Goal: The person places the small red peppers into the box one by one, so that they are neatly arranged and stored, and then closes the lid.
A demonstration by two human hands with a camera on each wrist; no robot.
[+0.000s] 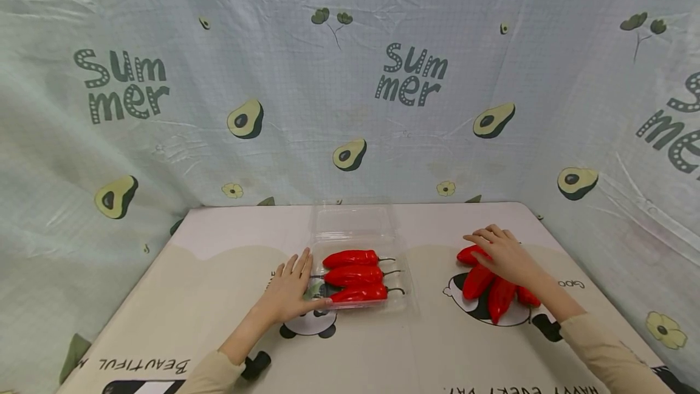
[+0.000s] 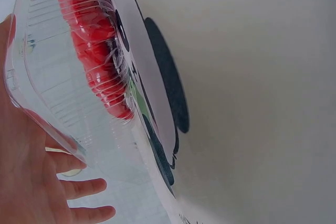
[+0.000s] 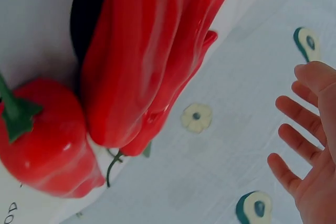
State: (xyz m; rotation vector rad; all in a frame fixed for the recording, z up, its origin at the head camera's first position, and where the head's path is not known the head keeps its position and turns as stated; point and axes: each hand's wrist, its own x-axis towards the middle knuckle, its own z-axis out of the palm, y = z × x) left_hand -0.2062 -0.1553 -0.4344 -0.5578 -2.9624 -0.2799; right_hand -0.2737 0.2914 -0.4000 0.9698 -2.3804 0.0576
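Note:
A clear plastic clamshell box [image 1: 406, 301] stands mid-table with its lid [image 1: 353, 224] folded back. Three red peppers [image 1: 358, 275] lie in it side by side, stems to the right. My left hand [image 1: 287, 290] rests at the box's left side with fingers spread straight, the thumb along the front left corner. In the left wrist view, the box wall [image 2: 58, 124] overlaps some of its fingers. Over on the right, my right hand [image 1: 505, 257] is above several loose red peppers [image 1: 501, 300], its fingers slightly bent. The right wrist view shows that hand [image 3: 320, 145] apart from the peppers [image 3: 136, 66].
A printed cloth [image 1: 383, 157] with avocados and lettering hangs behind the table and along both sides. The tabletop [image 1: 208, 297] carries printed panda figures and words. A dark band [image 1: 256, 365] sits at my left wrist, another [image 1: 545, 327] at my right.

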